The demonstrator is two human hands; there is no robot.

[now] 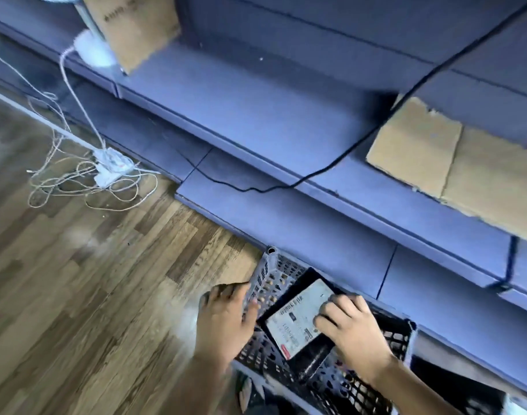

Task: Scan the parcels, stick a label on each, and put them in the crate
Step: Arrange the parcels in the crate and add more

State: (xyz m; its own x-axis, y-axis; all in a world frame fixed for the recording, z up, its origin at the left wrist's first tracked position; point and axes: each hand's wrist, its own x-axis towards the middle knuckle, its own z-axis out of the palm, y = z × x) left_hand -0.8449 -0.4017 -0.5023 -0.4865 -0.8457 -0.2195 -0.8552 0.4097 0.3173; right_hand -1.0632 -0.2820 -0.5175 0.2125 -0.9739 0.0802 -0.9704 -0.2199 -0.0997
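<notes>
A grey perforated plastic crate (268, 280) stands on the wooden floor against the base of the shelving, at the bottom centre of the head view. Over its opening lies a black parcel (308, 283) with a white printed label (298, 320) on top. My right hand (350, 327) grips the parcel's right side, fingers curled over the label's edge. My left hand (224, 314) sits at the crate's left wall, fingers spread and relaxed, holding nothing.
Grey-blue shelves (256, 115) run diagonally across the view, with a cardboard sheet (453, 172) at the right and a cardboard piece (136, 28) at top left. A black cable (346, 154) hangs over them. A white power strip (111, 166) with tangled cords lies on the floor.
</notes>
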